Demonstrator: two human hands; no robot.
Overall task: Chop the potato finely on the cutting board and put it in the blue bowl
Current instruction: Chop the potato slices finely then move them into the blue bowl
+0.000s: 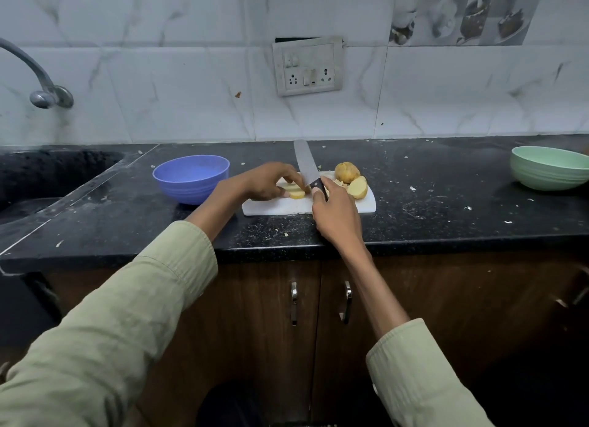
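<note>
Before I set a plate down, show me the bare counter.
The widest bare stretch of counter lies between the cutting board and the green bowl, with only small scraps on it. A narrower strip runs along the front edge, below the board. It is crowded from the blue bowl across the board, where both hands, knife and potato pieces sit.

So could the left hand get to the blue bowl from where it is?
Probably yes. The left hand holds potato slices on the board, and the blue bowl sits just to its left on the counter with nothing between them. It would have to let go of the slices first.
</note>
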